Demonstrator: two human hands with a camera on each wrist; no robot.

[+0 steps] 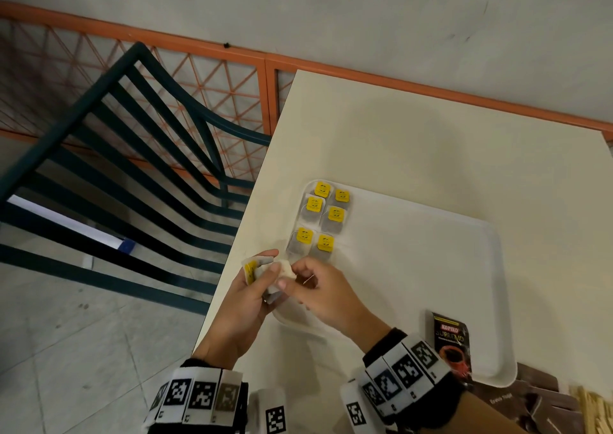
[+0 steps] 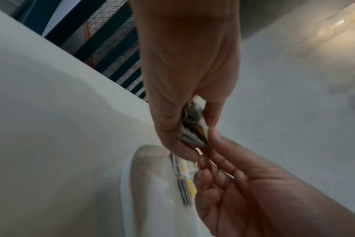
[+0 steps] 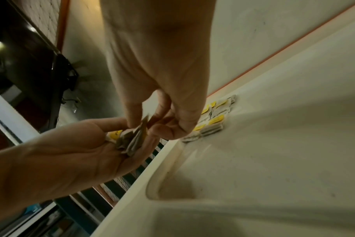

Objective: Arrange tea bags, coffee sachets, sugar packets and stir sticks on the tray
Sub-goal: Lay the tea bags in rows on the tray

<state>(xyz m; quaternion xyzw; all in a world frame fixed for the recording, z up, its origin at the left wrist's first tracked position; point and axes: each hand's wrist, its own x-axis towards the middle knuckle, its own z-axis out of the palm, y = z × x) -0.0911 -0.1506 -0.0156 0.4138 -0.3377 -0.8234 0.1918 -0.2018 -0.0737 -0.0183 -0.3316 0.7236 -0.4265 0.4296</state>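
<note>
A white tray (image 1: 491,301) lies on the cream table (image 1: 398,135). Several tea bags with yellow tags (image 1: 323,216) sit in two columns at the tray's far left corner, also seen as tea bags (image 3: 213,119) in the right wrist view. Over the tray's near left corner my left hand (image 1: 262,268) grips a small bundle of tea bags (image 1: 253,269), the same bundle (image 2: 192,128) showing between its thumb and fingers. My right hand (image 1: 292,276) pinches one tea bag (image 1: 286,270) at the edge of that bundle (image 3: 132,139).
A black Kopiko coffee sachet (image 1: 452,344) lies on the tray's near right part. Brown sugar packets (image 1: 534,397) and wooden stir sticks (image 1: 593,410) lie off the tray at the near right. A dark green chair (image 1: 139,155) stands left of the table edge.
</note>
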